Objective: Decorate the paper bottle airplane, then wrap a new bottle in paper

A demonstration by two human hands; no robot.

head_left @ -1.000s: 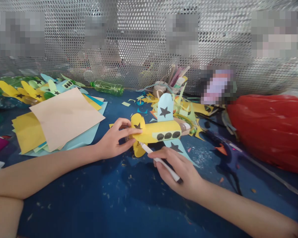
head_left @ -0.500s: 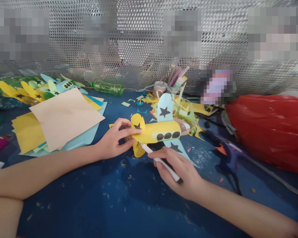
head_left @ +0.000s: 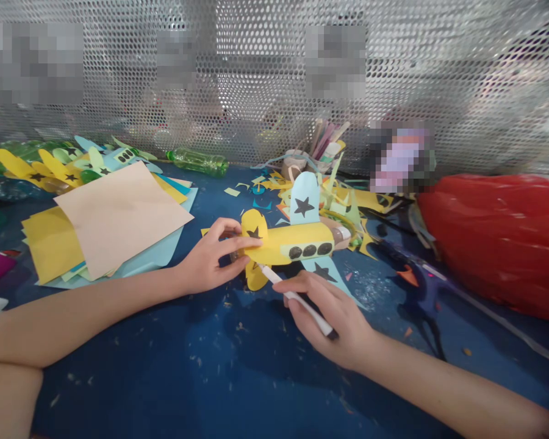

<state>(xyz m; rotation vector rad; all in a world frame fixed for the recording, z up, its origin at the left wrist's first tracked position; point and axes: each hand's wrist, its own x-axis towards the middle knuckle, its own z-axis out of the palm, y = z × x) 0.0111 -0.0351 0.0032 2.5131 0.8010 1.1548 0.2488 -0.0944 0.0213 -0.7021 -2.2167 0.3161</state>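
A yellow paper airplane [head_left: 297,241] with light-blue wings, black stars and three black dots lies on the blue table [head_left: 210,360]. My left hand [head_left: 210,259] pinches its tail end, fingers closed around the yellow body. My right hand [head_left: 329,317] grips a white marker pen [head_left: 297,299] like a pencil. The pen's tip touches the plane's tail fin, low on the near side.
A stack of tan, yellow and blue paper sheets [head_left: 114,219] lies at left. Finished yellow planes [head_left: 50,167] sit at far left, a green plastic bottle [head_left: 196,161] by the perforated metal wall. Paper scraps [head_left: 329,195] lie behind the plane. A red plastic bag [head_left: 498,238] and a glue gun [head_left: 416,280] are at right.
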